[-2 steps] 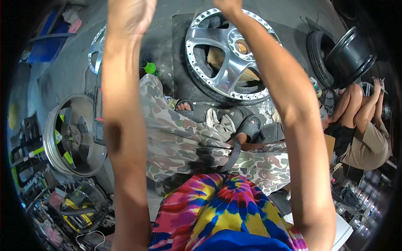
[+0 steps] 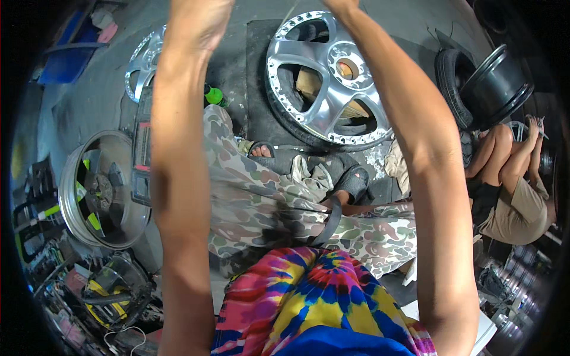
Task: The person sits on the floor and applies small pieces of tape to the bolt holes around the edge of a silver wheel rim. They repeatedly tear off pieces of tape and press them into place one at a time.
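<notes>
My left hand is raised at the top edge, with its fingers cut off by the picture. Only the wrist end of my right hand shows at the top, above the far side of a polished silver wheel face; its fingers are out of view. What either hand holds cannot be seen. The wheel face has wide spokes and a ring of bolt holes along its rim. It lies on a black tire in front of my feet, and brown cardboard shows through its openings.
At left, a silver wheel rim stands near a black case and a second wheel face. A green-capped bottle is beside my knee. On the right are a tire, a dark wheel barrel and a crouching person.
Both my forearms have shifted slightly right in the picture. The wheel face keeps its place on the tire.
</notes>
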Demonstrator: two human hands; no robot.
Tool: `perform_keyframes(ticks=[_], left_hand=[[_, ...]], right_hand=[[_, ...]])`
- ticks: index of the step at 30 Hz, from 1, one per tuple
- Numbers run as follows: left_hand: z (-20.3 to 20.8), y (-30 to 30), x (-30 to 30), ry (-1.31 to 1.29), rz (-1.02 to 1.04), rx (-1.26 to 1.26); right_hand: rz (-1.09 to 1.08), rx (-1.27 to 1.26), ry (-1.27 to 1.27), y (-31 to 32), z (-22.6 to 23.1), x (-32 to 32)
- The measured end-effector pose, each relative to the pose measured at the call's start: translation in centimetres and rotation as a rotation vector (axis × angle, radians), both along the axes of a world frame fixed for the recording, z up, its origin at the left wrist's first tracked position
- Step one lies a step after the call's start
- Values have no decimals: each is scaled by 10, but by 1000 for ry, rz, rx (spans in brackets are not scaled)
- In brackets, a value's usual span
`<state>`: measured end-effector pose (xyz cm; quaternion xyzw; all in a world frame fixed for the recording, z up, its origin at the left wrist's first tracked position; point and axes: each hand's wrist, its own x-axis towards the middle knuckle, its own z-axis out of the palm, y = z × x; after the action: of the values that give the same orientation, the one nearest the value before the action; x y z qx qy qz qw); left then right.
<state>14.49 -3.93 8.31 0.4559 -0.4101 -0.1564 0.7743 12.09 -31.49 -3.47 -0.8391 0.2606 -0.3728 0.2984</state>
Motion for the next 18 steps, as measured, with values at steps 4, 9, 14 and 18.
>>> perform_keyframes(ticks=[4, 9, 14, 18], left_hand=[[-22, 0, 2, -214, 161, 268], [-1, 8, 0, -334, 93, 748], [-20, 4, -13, -489, 325, 871], [-66, -21, -2, -768, 232, 986]], right_hand=[[-212, 95, -29, -40, 15, 28], [-413, 55, -32, -107, 40, 23], [-476, 38, 15, -156, 82, 2], [-570, -69, -143, -252, 111, -76]])
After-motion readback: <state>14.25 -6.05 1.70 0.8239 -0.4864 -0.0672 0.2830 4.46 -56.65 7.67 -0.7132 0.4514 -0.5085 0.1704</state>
